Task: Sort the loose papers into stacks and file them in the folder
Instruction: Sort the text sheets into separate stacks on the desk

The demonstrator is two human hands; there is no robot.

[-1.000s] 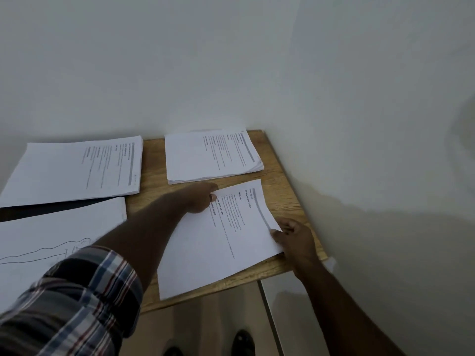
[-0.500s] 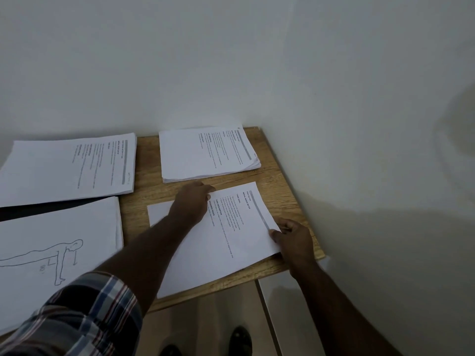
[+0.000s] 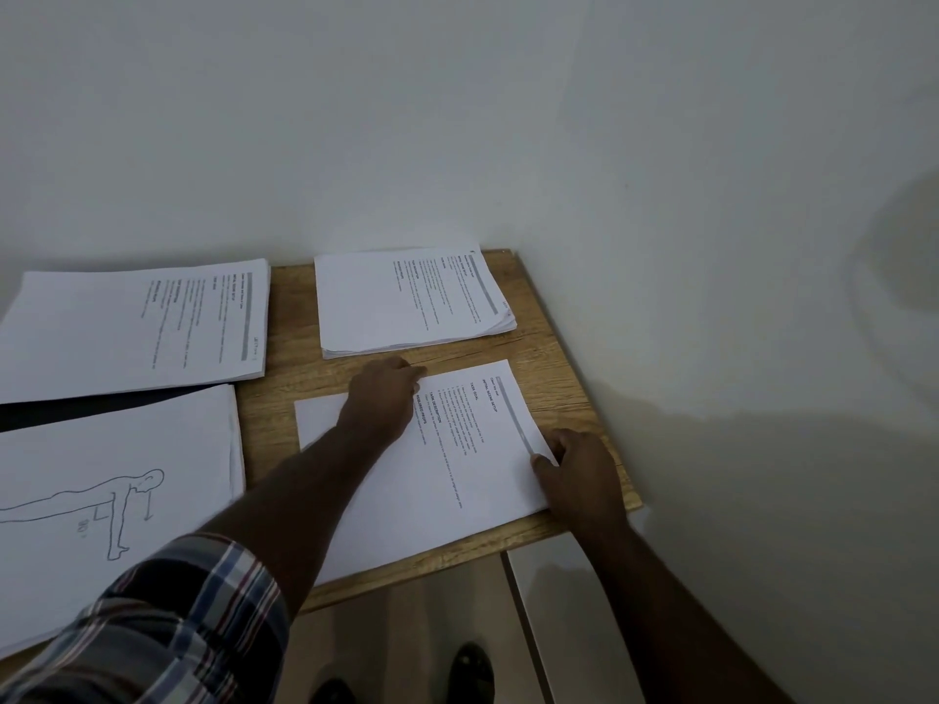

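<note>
We square printed sheet [image 3: 457, 464] on wooden surface [image 3: 549, 358], just before thick stack [image 3: 406, 302]: left hand [image 3: 383, 398] flat atop far edge, right hand [image 3: 574, 470] pinching right corner, long axis running left-right.

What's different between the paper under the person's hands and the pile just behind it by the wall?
The near sheet looks like a single page lying flat; the far pile is a thick stack with fanned edges. The near sheet lies askew, while the far pile sits nearly square to the table. The left hand rests on the near sheet and the right hand holds its edge; nothing touches the far pile. Both are white pages with similar printed text and a grey bar.
</note>
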